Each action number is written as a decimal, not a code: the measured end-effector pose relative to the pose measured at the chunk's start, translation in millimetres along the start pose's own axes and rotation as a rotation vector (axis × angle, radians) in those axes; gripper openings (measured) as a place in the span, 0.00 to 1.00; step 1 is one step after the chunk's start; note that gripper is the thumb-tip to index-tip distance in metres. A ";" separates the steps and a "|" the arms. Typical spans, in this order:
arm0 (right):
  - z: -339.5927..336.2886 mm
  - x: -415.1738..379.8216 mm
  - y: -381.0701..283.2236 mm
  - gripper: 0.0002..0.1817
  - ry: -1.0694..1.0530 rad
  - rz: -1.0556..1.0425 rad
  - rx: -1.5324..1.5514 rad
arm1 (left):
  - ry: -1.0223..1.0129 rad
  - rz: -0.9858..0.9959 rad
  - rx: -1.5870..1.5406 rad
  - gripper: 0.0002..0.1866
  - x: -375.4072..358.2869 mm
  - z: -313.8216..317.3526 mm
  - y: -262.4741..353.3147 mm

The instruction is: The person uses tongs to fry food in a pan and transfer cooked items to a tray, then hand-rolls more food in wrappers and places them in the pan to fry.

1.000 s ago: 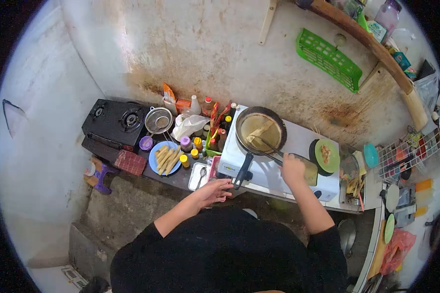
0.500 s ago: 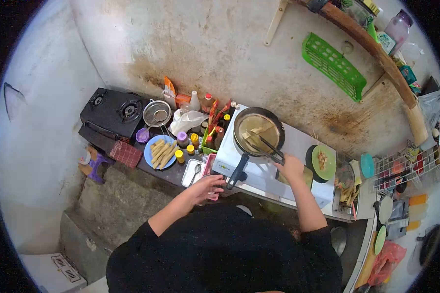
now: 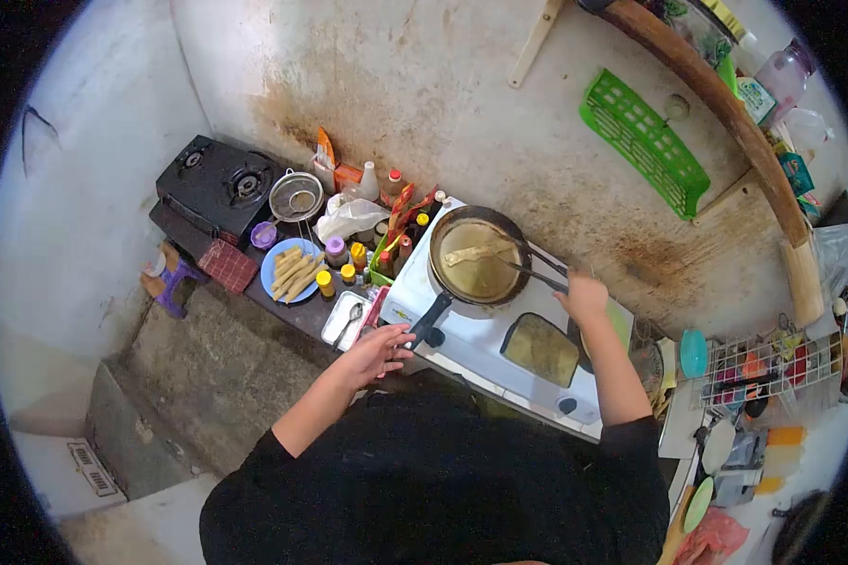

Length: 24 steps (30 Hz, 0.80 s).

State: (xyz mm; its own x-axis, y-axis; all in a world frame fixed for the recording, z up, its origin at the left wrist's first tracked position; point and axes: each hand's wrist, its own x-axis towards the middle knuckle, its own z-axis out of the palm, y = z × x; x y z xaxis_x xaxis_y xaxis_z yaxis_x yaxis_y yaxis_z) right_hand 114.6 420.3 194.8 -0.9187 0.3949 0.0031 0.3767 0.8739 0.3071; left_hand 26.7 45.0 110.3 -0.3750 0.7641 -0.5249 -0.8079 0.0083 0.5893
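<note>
A dark frying pan point(image 3: 435, 273) with yellowish oil sits on the white stove point(image 3: 481, 344). Pale, elongated pieces of food point(image 3: 481, 252) lie in the oil. My right hand point(image 3: 586, 298) is closed around black tongs point(image 3: 541, 277), whose tips reach into the pan beside the food. Just short of the end of the pan's black handle point(image 3: 432, 320), my left hand point(image 3: 377, 354) has its fingers spread and holds nothing. To the left, a blue plate point(image 3: 271, 275) carries several pale rolls point(image 3: 297, 273).
A black two-burner stove point(image 3: 219, 188) stands far left, near a strainer point(image 3: 295, 195). Bottles and jars point(image 3: 336, 250) crowd the counter beside a white tray with a spoon point(image 3: 347, 318). A green plate point(image 3: 622, 322) is partly behind my right arm; a wire rack point(image 3: 763, 372) stands right.
My right hand has moved up and right, drawing the tongs back somewhat. The food lies flatter across the oil. The view has shifted, and my left hand remains by the handle.
</note>
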 end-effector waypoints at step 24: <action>-84.9 120.6 -56.4 0.11 -0.063 -0.529 -0.359 | 0.084 0.014 -0.015 0.20 -11.2 25.6 -35.3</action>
State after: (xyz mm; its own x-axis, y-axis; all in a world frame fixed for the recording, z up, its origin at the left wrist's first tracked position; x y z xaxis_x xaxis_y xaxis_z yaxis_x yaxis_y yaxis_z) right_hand -27.5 394.6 258.6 -0.9566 -0.0384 -0.2888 -0.1989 0.8104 0.5511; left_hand 71.0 52.7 111.1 -0.4229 0.7073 -0.5664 -0.8086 -0.0125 0.5882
